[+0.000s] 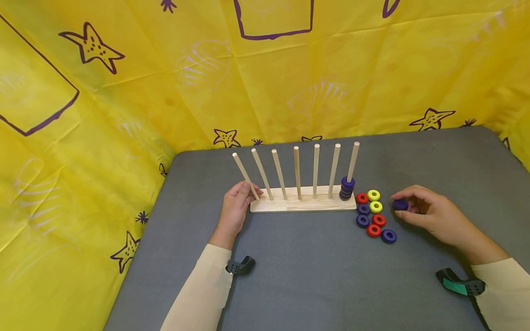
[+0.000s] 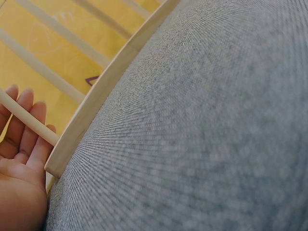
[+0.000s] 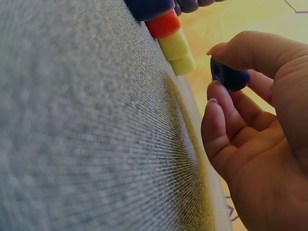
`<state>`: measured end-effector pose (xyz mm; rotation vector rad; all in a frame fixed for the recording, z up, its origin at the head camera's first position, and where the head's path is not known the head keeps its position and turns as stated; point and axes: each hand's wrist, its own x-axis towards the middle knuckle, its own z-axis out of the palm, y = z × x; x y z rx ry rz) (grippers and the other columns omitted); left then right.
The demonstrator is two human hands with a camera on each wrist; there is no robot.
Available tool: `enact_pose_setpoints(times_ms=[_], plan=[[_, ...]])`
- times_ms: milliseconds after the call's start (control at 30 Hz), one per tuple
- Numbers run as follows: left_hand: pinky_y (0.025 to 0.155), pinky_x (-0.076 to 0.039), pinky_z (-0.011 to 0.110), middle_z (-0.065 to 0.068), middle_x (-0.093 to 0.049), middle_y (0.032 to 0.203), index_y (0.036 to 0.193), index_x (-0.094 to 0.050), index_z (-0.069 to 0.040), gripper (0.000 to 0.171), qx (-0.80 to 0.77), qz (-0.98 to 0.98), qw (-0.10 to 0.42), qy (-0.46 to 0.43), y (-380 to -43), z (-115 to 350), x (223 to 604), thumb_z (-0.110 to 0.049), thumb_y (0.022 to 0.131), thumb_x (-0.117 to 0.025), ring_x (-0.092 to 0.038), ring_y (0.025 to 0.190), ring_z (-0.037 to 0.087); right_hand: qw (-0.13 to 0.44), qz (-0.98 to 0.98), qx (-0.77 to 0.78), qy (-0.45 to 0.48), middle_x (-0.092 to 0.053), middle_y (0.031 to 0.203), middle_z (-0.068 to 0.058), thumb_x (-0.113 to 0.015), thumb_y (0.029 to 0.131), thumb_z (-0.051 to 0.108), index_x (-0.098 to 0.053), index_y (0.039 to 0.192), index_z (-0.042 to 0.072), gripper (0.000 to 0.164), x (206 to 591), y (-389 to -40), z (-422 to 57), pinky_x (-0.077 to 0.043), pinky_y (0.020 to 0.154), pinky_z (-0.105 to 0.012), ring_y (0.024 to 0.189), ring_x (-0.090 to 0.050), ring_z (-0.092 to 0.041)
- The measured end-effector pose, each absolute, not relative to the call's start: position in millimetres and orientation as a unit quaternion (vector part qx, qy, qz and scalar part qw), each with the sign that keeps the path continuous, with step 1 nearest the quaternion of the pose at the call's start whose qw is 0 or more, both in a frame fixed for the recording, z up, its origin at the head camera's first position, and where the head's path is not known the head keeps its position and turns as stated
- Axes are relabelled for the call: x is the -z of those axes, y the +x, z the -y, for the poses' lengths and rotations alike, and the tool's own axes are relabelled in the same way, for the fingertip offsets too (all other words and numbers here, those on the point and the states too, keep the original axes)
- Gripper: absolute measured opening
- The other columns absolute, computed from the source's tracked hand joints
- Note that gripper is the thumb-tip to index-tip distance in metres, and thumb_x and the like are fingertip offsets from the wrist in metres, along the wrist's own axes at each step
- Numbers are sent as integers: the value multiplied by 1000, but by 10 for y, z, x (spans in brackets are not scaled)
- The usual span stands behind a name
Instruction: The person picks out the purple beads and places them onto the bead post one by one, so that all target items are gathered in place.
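Note:
A pale wooden pegboard carries a row of several upright pegs. Beside its left end is my left hand, with loosely extended fingers behind the leftmost peg; whether they press on the wood is unclear. On the right, my right hand pinches a dark blue ring between thumb and fingers, to the right of the loose rings. Several dark blue rings are stacked on the rightmost peg. Loose red, yellow and blue rings lie near that end.
A grey cloth-covered table lies under everything. Yellow printed fabric hangs behind it and on the left. Each wrist wears a dark strap mount, the left one and the right one.

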<state>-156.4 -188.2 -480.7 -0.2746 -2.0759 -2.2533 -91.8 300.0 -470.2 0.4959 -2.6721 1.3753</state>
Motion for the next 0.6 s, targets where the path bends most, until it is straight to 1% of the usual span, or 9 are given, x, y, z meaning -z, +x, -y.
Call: enact_pose_setpoints(times_ms=[133,367,600], plan=[[97,-56,38,12,-70,103,110,-63,19,48,737,669,33,-90,-1563,1881,4805,-27,118,-54,-68,105,33,51,875,-453,163,-65,107,-2,-83,87,-16,-74,122,3,40,4682,-912,-2986,-44,67,-22,84,-54,-13],[97,-55,37,12,-70,102,109,-62,21,49,742,664,34,-89,-1563,1877,4799,-26,118,-54,-69,104,28,61,881,-444,150,-63,105,-4,-84,88,-14,-72,125,2,42,4626,-902,-2959,-45,67,-20,84,-54,-12],[96,-56,37,11,-70,103,110,-63,20,45,734,673,33,-84,-1552,1874,4787,-23,118,-53,-69,105,31,91,875,-449,159,-63,114,0,-83,85,-20,-74,121,0,42,4596,-914,-2928,-46,72,-13,88,-54,-10]])
